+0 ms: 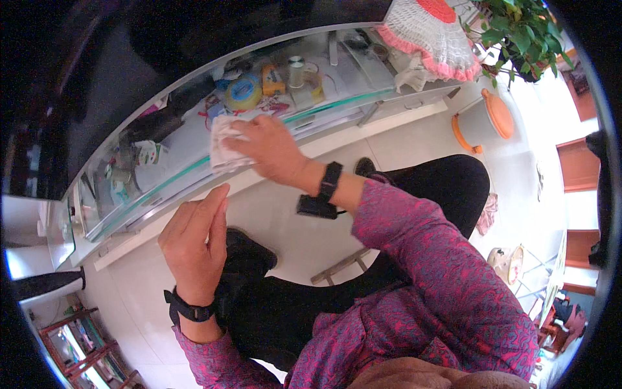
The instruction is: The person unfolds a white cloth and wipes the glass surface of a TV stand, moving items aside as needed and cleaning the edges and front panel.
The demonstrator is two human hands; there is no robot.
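A folded white cloth lies under my right hand, whose fingers press it against the front edge of a glass-topped cabinet. Lower and to the left, my left hand is raised in front of the cabinet with its fingers together and bent, holding nothing visible. Beneath the glass are rolls of clear tape, an orange box, a spool and a white container. Each wrist wears a black strap; a small black device hangs from the right one.
A crocheted white and pink cover and a leafy potted plant are at the upper right. A bin with an orange lid stands on the tiled floor. A crumpled cloth lies farther right. Part of a wooden stool shows between my legs.
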